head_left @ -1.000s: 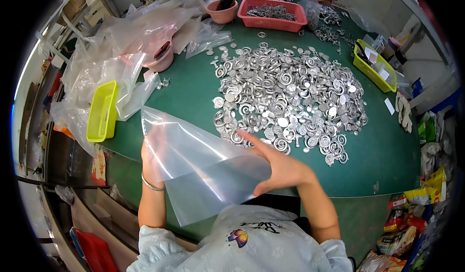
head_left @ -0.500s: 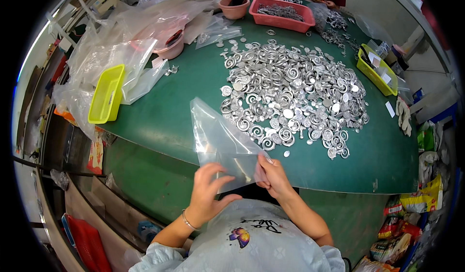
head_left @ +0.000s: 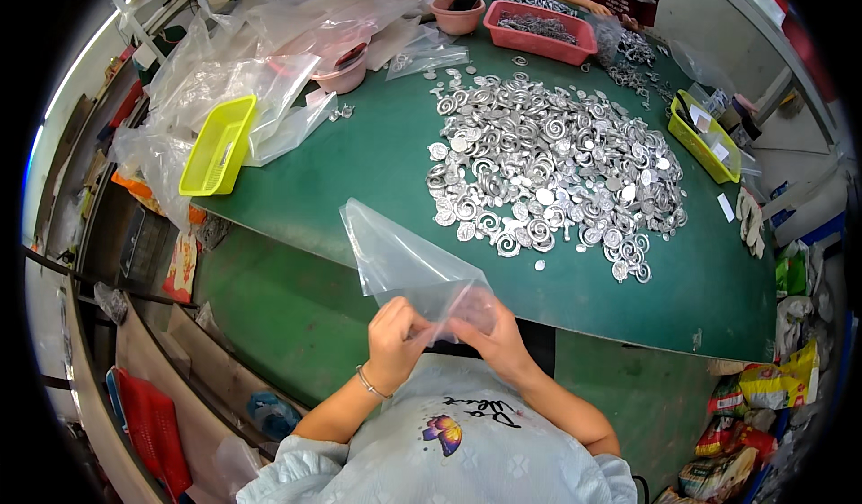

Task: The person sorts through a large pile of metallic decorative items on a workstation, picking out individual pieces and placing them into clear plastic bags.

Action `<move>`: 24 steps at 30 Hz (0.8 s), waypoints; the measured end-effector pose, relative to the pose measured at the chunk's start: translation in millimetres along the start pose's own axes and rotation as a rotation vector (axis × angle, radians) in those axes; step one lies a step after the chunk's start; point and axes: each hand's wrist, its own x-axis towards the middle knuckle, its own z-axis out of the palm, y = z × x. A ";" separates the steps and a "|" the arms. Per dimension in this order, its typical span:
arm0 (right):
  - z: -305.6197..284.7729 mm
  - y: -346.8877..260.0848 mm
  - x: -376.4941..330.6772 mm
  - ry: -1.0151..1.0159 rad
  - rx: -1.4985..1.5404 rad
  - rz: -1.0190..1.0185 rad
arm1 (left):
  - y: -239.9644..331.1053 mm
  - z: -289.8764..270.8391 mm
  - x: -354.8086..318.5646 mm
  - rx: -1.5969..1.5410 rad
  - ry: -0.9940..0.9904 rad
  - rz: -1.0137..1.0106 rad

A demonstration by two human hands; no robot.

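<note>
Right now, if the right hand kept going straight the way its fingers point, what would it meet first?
The right hand points up and left into the clear plastic bag it already pinches; beyond that, probably the near edge of the green table, though depth is unclear.

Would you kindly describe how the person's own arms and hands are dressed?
Both forearms are bare. Pale blue-grey short sleeves end above the elbows. The left hand has a thin bracelet at the wrist; the right hand wears nothing visible. No gloves on either.
</note>
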 end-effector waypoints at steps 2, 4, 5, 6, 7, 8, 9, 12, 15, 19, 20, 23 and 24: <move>-2.7 4.3 1.6 0.007 -0.119 0.021 | 6.1 -5.4 1.4 -0.071 -0.112 -0.094; -3.1 5.6 5.3 0.108 -0.198 -0.055 | 10.0 -13.2 6.9 -0.162 -0.213 -0.173; -3.4 5.0 6.4 0.165 -0.238 -0.092 | 8.7 -17.1 9.5 -0.228 -0.276 -0.286; -0.2 3.8 9.5 0.230 -0.249 -0.117 | 6.2 -22.2 11.8 -0.293 -0.340 -0.398; 1.4 3.0 14.5 0.227 -0.352 -0.241 | 2.0 -27.4 14.1 -0.357 -0.404 -0.512; 1.2 2.7 21.1 0.224 -0.457 -0.361 | -5.3 -32.0 17.0 -0.492 -0.462 -0.621; 4.1 0.4 26.6 0.216 -0.557 -0.482 | -3.7 -42.5 25.9 -0.572 -0.487 -0.687; 12.9 -7.5 35.4 0.096 -0.696 -0.564 | -13.8 -58.1 37.9 -0.108 -0.104 -0.354; 11.5 0.0 46.2 0.071 -0.904 -0.549 | -18.7 -82.1 62.9 0.185 0.216 -0.044; 30.2 -5.2 83.2 0.196 -0.924 -0.493 | -17.7 -98.0 102.0 0.285 0.518 0.201; 38.7 -16.1 94.1 0.204 -0.814 -0.500 | -18.9 -98.1 108.3 0.261 0.607 0.218; 47.3 -44.7 107.7 0.088 -0.776 -0.386 | -24.8 -93.5 123.5 0.304 0.496 0.182; 46.0 -49.5 111.1 0.025 -0.815 -0.324 | -35.4 -87.2 127.0 0.324 0.404 0.157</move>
